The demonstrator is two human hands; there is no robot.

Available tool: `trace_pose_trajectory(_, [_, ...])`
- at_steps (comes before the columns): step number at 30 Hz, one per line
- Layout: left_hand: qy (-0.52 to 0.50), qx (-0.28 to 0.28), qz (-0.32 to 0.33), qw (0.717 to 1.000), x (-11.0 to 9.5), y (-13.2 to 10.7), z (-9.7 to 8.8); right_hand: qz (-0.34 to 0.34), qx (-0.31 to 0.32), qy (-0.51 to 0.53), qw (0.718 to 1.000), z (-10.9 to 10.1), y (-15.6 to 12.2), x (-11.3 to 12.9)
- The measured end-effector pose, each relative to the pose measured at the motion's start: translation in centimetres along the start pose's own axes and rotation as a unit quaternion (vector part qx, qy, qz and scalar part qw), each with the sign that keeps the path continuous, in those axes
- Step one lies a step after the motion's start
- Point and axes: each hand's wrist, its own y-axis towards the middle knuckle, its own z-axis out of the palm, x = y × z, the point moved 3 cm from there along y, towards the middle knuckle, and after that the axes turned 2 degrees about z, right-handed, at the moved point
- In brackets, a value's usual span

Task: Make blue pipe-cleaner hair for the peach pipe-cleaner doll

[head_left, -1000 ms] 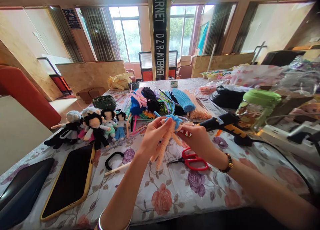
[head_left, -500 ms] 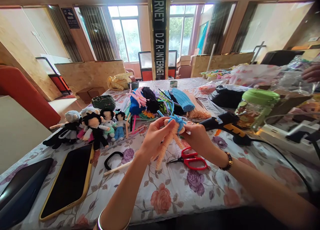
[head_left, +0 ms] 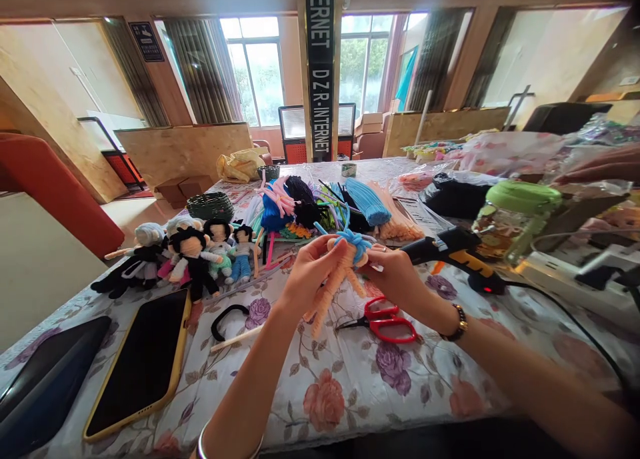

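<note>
Left hand is gripping the pipe-cleaner doll around its upper body, fingers curled closed on it; right hand is pinching at the doll's head end, fingertips closed on the blue hair strands; both hands are holding the doll in the air just above the floral tablecloth, peach legs hanging down toward the cloth; red scissors are lying on the cloth just below the right wrist; glue gun is resting to the right of the right hand, its cord trailing off right; phone in a yellow case is lying face up at left, a dark tablet beside it; finished dolls are lying in a row beyond the phone; bundles of coloured pipe cleaners are piled behind the hands; green-lidded jar is standing at right; another person's hand is showing at the far right edge.
</note>
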Motion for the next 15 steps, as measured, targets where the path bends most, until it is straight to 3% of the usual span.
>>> trace_pose_trajectory(5, [0.006, 0.003, 0.008, 1.0, 0.1, -0.1, 0.0, 0.006, -0.007, 0.007, 1.0, 0.0, -0.1, 0.2])
trace_pose_trajectory(9, [0.0, 0.013, 0.02, 1.0, -0.1, -0.1, 0.2, 0.101, -0.001, 0.061, 0.993, -0.3, -0.1, -0.7])
trace_pose_trajectory(15, [0.011, 0.006, 0.034, 0.999, -0.3, -0.2, 0.3, 0.231, -0.011, 0.274, 0.934, -0.9, 0.3, -2.1])
